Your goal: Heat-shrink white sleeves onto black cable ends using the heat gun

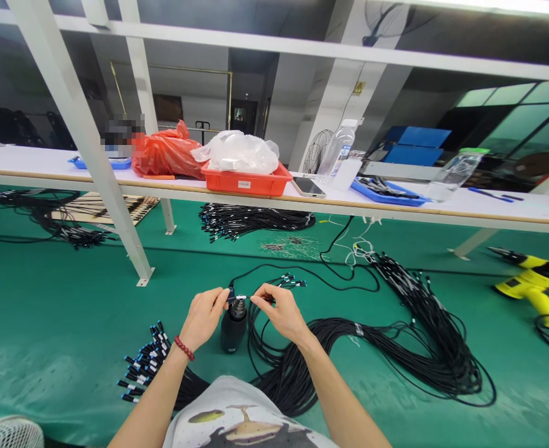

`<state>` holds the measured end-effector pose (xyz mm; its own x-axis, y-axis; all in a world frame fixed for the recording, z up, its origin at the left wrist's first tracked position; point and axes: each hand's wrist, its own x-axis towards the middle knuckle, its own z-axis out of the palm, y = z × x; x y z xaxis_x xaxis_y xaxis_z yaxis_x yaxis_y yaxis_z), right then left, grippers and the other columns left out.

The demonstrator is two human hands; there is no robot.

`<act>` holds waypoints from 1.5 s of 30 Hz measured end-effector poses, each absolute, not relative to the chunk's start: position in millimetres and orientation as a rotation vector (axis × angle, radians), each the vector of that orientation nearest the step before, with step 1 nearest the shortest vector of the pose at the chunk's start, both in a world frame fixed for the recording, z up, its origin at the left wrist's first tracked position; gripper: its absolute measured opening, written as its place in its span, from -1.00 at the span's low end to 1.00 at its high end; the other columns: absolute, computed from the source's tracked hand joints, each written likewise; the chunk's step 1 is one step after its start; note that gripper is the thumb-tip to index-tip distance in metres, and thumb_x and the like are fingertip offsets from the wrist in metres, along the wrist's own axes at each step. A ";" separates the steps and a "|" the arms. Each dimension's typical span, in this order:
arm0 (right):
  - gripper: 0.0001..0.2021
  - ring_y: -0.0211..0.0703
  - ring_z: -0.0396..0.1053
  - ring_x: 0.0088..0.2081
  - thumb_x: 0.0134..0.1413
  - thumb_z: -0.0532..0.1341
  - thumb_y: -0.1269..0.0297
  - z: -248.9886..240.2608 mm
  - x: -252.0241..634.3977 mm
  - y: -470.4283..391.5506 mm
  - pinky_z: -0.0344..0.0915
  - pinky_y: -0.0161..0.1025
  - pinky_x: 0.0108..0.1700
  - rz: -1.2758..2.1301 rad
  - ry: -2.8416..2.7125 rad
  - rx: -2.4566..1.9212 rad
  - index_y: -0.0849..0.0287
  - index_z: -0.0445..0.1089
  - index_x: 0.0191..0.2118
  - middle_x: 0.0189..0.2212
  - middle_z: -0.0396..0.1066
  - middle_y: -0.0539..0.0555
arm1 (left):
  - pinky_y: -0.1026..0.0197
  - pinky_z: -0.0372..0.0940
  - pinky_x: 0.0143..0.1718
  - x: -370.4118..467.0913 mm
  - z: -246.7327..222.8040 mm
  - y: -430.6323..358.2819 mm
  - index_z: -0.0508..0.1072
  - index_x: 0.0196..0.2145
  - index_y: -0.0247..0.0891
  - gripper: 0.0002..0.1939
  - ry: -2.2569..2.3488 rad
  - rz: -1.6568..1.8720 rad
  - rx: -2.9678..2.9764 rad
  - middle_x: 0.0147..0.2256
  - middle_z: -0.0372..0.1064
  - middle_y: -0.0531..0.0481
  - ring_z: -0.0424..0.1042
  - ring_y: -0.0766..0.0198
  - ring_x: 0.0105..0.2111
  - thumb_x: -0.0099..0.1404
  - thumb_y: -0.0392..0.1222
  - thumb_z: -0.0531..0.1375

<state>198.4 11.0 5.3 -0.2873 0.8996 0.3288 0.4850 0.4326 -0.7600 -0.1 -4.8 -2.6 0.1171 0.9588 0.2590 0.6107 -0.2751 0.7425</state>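
Between my two hands a thin black cable (pixel 241 297) with a white sleeve is stretched level. My left hand (pixel 204 316), a red bead bracelet on its wrist, pinches the end with the dark connector. Thumb and fingers of my right hand (pixel 280 311) pinch the cable on the other side of the sleeve. Just below stands a black heat gun (pixel 233 333), upright, its metal nozzle pointing up at the sleeve. I cannot tell whether the sleeve touches the nozzle. Cable ends with blue tips and white sleeves (pixel 146 364) lie fanned out left of my left forearm.
A thick bundle of black cables (pixel 349 330) curves across the green surface to the right. A yellow heat gun (pixel 531 280) lies far right. The white shelf (pixel 181 186) ahead bears a red tray (pixel 249 182), bottles and a blue tray (pixel 389 193). More cables (pixel 256 219) lie beneath it.
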 end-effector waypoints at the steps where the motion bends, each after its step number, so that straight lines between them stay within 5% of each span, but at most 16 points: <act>1: -0.79 -0.26 0.25 -0.47 0.17 0.16 0.23 5.0 198.8 11.2 0.12 -0.33 -0.41 0.677 -1.946 -1.170 0.17 0.41 -0.44 -0.52 0.40 -0.02 | 0.22 0.04 -0.43 0.5 -2.5 -5.0 0.22 -0.59 -0.19 -0.51 1.523 1.000 1.949 -0.61 0.25 0.09 0.23 0.28 -0.56 0.39 0.09 -0.14; 10: -0.77 -0.25 0.28 -0.44 0.21 0.13 0.26 3.9 200.6 13.7 0.11 -0.31 -0.37 0.586 -2.027 -1.185 0.16 0.44 -0.43 -0.49 0.43 -0.01 | 0.25 0.01 -0.44 2.1 -7.2 -2.9 0.20 -0.53 -0.20 -0.60 1.476 1.075 1.907 -0.58 0.15 0.14 0.14 0.32 -0.54 0.37 0.08 -0.06; 19: -0.88 -0.24 0.34 -0.42 0.11 0.20 0.35 -0.1 198.1 14.8 0.19 -0.32 -0.36 0.616 -1.923 -1.155 0.16 0.45 -0.42 -0.46 0.46 0.01 | 0.24 0.14 -0.31 1.3 -10.8 -3.0 0.33 -0.37 -0.19 -0.76 1.440 1.142 1.889 -0.39 0.35 0.05 0.29 0.26 -0.39 0.32 -0.01 0.03; 30: -0.91 -0.23 0.38 -0.40 0.07 0.24 0.36 2.1 198.8 13.2 0.25 -0.32 -0.33 0.607 -1.863 -1.120 0.15 0.47 -0.43 -0.46 0.47 0.00 | 0.23 0.02 -0.43 0.8 -2.7 -3.5 0.19 -0.58 -0.20 -0.54 1.536 0.987 1.965 -0.61 0.19 0.13 0.19 0.30 -0.56 0.39 0.08 -0.10; 40: -0.93 -0.20 0.37 -0.43 0.01 0.26 0.38 -0.8 195.8 12.2 0.26 -0.28 -0.36 0.550 -1.802 -1.085 0.14 0.44 -0.46 -0.49 0.45 0.01 | 0.25 0.17 -0.27 -1.3 -13.8 -0.8 0.34 -0.34 -0.19 -0.79 1.415 1.205 1.870 -0.37 0.36 0.05 0.30 0.26 -0.35 0.31 -0.03 0.07; 45: -0.91 -0.20 0.36 -0.42 0.03 0.26 0.36 0.1 197.7 12.1 0.24 -0.28 -0.36 0.566 -1.833 -1.098 0.14 0.43 -0.46 -0.49 0.45 0.01 | 0.26 0.14 -0.35 -1.5 -10.4 -1.9 0.31 -0.42 -0.19 -0.69 1.416 1.138 1.894 -0.46 0.32 0.09 0.28 0.28 -0.44 0.34 0.05 0.02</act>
